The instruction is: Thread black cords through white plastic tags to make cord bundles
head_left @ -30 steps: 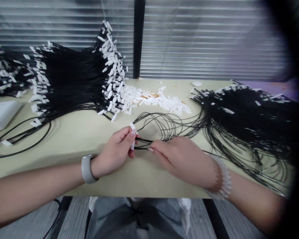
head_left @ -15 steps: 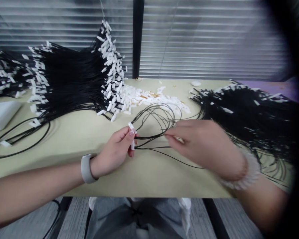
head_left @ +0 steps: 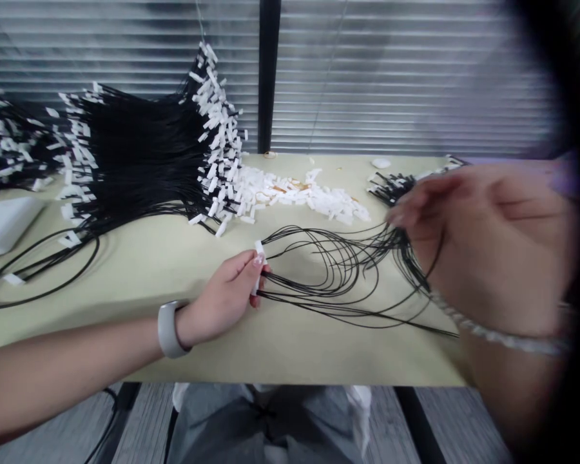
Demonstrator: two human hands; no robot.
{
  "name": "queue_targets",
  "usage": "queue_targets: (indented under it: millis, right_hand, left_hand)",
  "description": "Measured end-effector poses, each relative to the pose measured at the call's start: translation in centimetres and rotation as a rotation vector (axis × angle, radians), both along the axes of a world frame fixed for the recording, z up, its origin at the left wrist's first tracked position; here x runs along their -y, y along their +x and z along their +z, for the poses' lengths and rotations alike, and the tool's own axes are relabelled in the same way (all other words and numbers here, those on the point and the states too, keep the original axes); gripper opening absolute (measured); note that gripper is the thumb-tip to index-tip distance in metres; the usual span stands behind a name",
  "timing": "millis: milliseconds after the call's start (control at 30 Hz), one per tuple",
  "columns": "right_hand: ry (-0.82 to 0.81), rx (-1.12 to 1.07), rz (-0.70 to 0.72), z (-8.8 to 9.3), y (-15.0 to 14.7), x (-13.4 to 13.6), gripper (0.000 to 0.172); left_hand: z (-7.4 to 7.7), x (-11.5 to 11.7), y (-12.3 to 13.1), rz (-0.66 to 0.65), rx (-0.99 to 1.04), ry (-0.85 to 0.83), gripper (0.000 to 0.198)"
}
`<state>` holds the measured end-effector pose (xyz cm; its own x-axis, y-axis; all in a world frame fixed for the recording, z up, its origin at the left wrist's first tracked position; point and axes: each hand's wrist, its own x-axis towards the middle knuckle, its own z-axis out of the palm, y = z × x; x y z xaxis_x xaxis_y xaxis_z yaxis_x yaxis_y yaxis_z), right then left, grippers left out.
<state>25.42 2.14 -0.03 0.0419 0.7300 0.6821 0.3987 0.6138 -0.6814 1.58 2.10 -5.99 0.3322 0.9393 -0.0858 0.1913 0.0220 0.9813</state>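
My left hand (head_left: 239, 277) is closed, thumb pressed over a white connector strip. Thin black cables (head_left: 338, 290) run from it, fanning and looping rightward across the table. My right hand (head_left: 493, 238), blurred by motion, is raised at the right over a pile of black cables with white ends (head_left: 391, 187). Its fingertips are close to where the looped cables bunch together, and whether they grip any of them I cannot make out. The hand and forearm hide most of that pile.
A large stack of black cables with white ends (head_left: 145, 148) stands at the back left, another heap (head_left: 9, 142) beyond it. Loose white pieces (head_left: 304, 193) are strewn at the back middle. A white box (head_left: 9, 222) and a thicker looped cable (head_left: 43, 299) lie at left.
My right hand has moved right and up, from beside the cables near my left hand to the right-hand pile. The held cables now spread out longer to the right. My left hand has barely moved.
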Motion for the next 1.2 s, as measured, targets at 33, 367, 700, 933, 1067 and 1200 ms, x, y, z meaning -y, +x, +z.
queue_targets:
  millis: [33,367,700,933,1067,1200]
  right_hand:
    - [-0.042,0.0,0.083,-0.3,-0.5,0.3,0.021]
    - [-0.008,0.696,0.146,-2.3,-2.5,0.7,0.01]
    - [0.045,0.749,0.121,-2.8,-3.0,1.0,0.013]
    - [0.096,0.782,0.104,-3.0,-2.9,1.0,0.013]
    - [0.143,0.826,0.089,-3.1,-2.9,1.0,0.012]
    - [0.288,0.819,0.189,-3.4,-2.9,0.8,0.016]
  left_hand:
    - [0.0,0.0,0.0,-0.004,0.001,-0.008,0.034]
    - [0.0,0.1,0.0,-0.025,0.048,-0.107,0.033]
    - [0.2,0.2,-0.1,-0.053,0.019,-0.109,0.035]
    - [0.4,0.2,0.0,-0.048,0.017,-0.119,0.035]
    - [0.8,0.3,0.0,-0.047,0.009,-0.126,0.035]
    - [0.8,0.3,-0.1,-0.079,-0.017,-0.084,0.034]
